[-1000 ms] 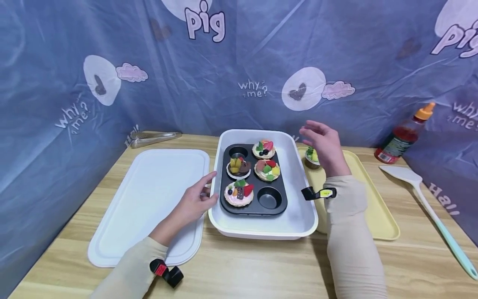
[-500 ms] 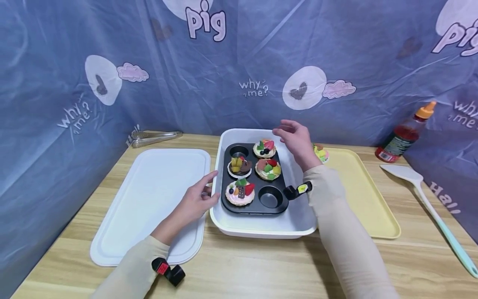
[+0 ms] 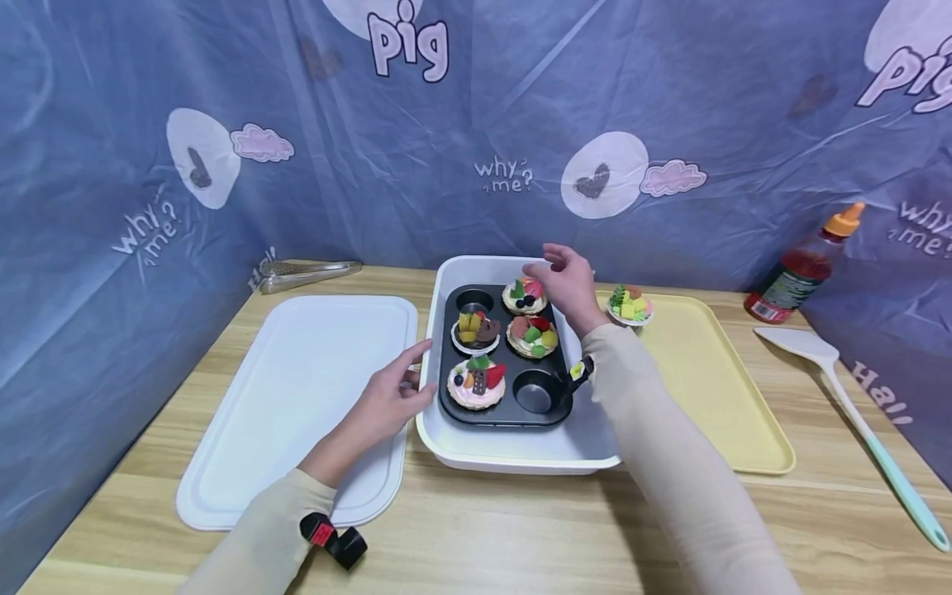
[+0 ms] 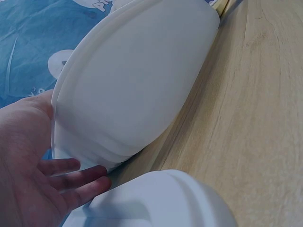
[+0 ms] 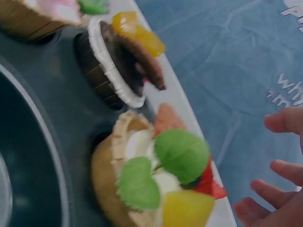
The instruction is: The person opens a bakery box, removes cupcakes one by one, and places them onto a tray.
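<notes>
My left hand (image 3: 392,395) rests at the left side of the white tub (image 3: 521,459), index finger and thumb at its rim, the other fingers straight along the outer wall (image 4: 137,71). Inside the tub lies a dark muffin tin (image 3: 508,415) with several fruit-topped tarts in its cups. My right hand (image 3: 568,285) hovers over the tub's back right, fingers loosely bent and holding nothing. It is nearest the back-right tart (image 3: 521,301). A tart with green leaves (image 5: 182,153) and a chocolate one (image 3: 476,335) fill the middle row; a pink-cream tart (image 3: 476,387) sits front left.
A white tray (image 3: 297,397) lies left of the tub. On the right, a yellow tray (image 3: 714,397) bears a small topped cupcake (image 3: 630,307). Metal tongs (image 3: 308,274) lie at the back left. A sauce bottle (image 3: 799,273) and a spatula (image 3: 855,405) are far right.
My right hand has moved left from above the cupcake on the yellow tray to over the back-right tart, uncovering that cupcake. My left hand has stayed at the tub's side.
</notes>
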The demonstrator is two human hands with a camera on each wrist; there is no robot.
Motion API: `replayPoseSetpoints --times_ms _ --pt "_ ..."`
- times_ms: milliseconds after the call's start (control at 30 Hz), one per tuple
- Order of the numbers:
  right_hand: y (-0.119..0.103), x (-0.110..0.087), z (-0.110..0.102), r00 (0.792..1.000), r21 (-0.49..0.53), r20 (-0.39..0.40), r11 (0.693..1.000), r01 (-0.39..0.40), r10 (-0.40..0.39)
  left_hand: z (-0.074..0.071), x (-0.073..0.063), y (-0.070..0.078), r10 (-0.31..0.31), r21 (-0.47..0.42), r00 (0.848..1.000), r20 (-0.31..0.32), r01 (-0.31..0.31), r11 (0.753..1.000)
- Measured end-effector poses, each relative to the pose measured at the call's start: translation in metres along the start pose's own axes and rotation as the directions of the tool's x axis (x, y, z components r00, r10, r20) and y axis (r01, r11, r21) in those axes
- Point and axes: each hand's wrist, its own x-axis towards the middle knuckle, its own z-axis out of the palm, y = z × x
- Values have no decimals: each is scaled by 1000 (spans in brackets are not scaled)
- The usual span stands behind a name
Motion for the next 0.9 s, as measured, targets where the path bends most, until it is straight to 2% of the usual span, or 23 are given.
replayPoseSetpoints --times_ms 367,667,900 --pt "15 4 10 999 -92 24 996 24 -22 0 0 -2 4 4 1000 0 -4 1000" --pt "22 7 13 997 -163 68 986 39 -28 -1 0 -1 -11 27 1000 -9 11 1000" --pt "26 8 13 994 -196 105 979 49 -29 -1 0 -2 2 43 1000 -6 -2 999"
